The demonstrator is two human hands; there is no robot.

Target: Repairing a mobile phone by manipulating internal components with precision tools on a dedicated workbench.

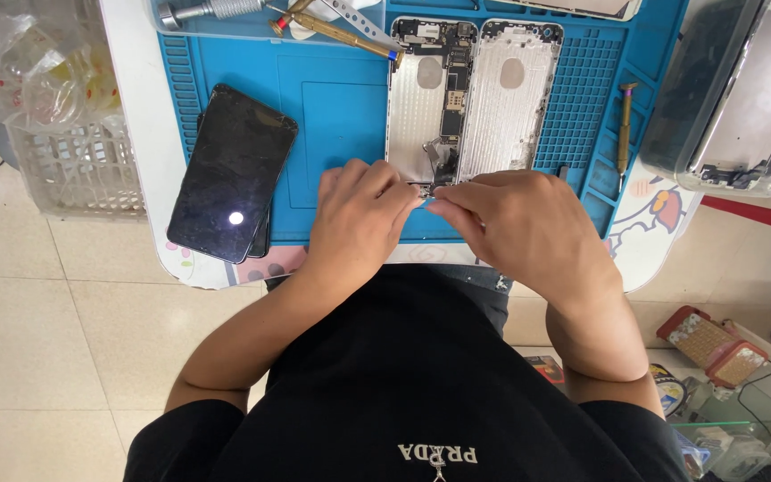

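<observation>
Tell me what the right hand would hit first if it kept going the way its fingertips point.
The right hand points left, so it would probably meet the left hand's fingertips first; they look almost touching above the opened phone, though depth is unclear.

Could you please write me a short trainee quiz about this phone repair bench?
1. True or false: the black phone lies screen up at the left edge of the blue mat.
2. How many opened silver phone shells lie side by side on the mat?
3. Where do the left hand and right hand meet? A) over the plastic basket B) at the lower end of the shell with the circuit board C) on the floor

Key: 1 true; 2 two; 3 B
</observation>
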